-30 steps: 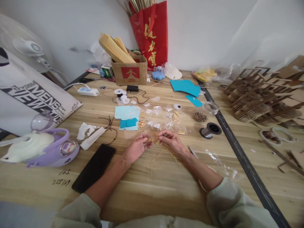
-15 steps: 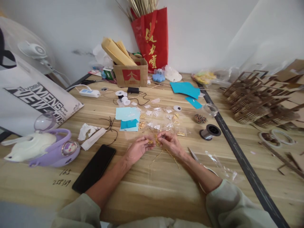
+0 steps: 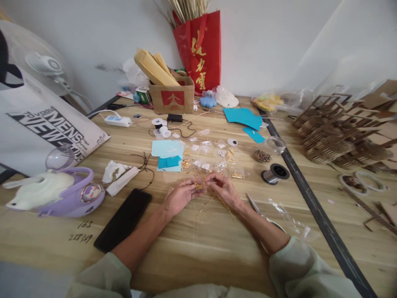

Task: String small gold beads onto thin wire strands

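My left hand (image 3: 183, 193) is closed around a small clear bag of gold beads (image 3: 198, 186), its fingers curled beneath the beads. Right beside it, my right hand (image 3: 221, 186) is pinched at the bag's edge; what lies between those fingertips is too small to make out. A thin gold beaded chain (image 3: 228, 209) hangs from under the right hand onto the table, with another strand lying toward the left. Just beyond the hands are several little clear bags of gold and silver beads (image 3: 204, 166).
A black phone (image 3: 124, 219) lies left, near a purple-and-white bottle (image 3: 71, 194). Scissors (image 3: 254, 205) rest under my right forearm. Farther right stand a wire spool (image 3: 275, 174) and a jar of dark beads (image 3: 263, 155). Blue cards (image 3: 169, 161) lie ahead.
The gold beads in my left hand show more plainly, and my right fingertips have shifted slightly at the bag's edge. The view has moved a little; the rest stays as it was.
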A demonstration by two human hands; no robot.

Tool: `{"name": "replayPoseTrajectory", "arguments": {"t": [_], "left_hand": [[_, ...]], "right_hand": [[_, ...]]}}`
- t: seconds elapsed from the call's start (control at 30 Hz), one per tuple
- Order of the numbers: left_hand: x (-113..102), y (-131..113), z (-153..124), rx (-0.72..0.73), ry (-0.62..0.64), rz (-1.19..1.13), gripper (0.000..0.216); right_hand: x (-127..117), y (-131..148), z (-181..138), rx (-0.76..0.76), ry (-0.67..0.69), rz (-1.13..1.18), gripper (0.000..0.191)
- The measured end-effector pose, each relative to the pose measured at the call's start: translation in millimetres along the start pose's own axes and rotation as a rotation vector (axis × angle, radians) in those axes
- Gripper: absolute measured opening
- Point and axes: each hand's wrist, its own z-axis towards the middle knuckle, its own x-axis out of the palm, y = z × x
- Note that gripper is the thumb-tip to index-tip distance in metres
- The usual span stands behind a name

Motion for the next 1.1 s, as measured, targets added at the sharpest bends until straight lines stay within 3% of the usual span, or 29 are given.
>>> {"name": "replayPoseTrajectory", "arguments": {"t": [0.33, 0.73, 0.93, 1.1], "left_hand": [[2.9, -1.0, -1.3, -0.013, -0.033, -0.031, 0.017], [3.2, -1.1, -1.3, -0.001, -0.028, -0.071, 0.016], [2.1, -3.5, -2.2, 0.002, -0.025, -0.062, 0.017], [-3.1, -13.4, -2.5, 0.033, -0.1, -0.103, 0.022]], "right_hand": [[0.1, -1.2, -0.8, -0.009, -0.003, -0.024, 0.016], [0.2, -5.5, -2.9, -0.175, 0.011, -0.27, 0.017], [0.6, -1.3, -3.4, -0.179, 0.019, -0.299, 0.013], [-4.3, 2.0, -0.6, -0.096, -0.06, -0.26, 0.014]]}}
